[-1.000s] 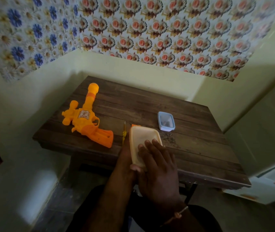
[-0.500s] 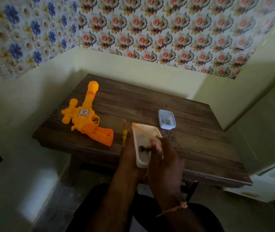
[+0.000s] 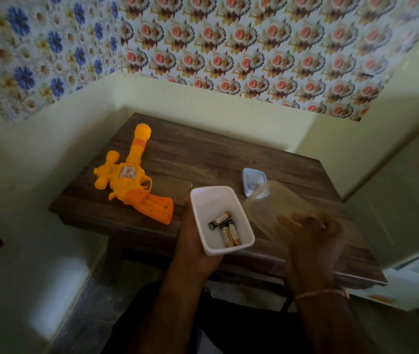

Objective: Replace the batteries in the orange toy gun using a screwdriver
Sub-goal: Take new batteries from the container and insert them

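With left hand point(image 3: 193, 241) cradling the white container point(image 3: 222, 221) level, right hand point(image 3: 313, 233) gripping lid point(image 3: 272, 208), set lid aside before picking batteries point(image 3: 226, 228).

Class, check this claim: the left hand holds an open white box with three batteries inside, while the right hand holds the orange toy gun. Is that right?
Not quite. In the head view the right hand holds the box's clear lid; the toy gun lies untouched on the table. The left hand does hold the white box with three batteries.

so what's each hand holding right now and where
Left hand cups the white box of batteries from beneath; right hand grips the translucent lid by its near edge.
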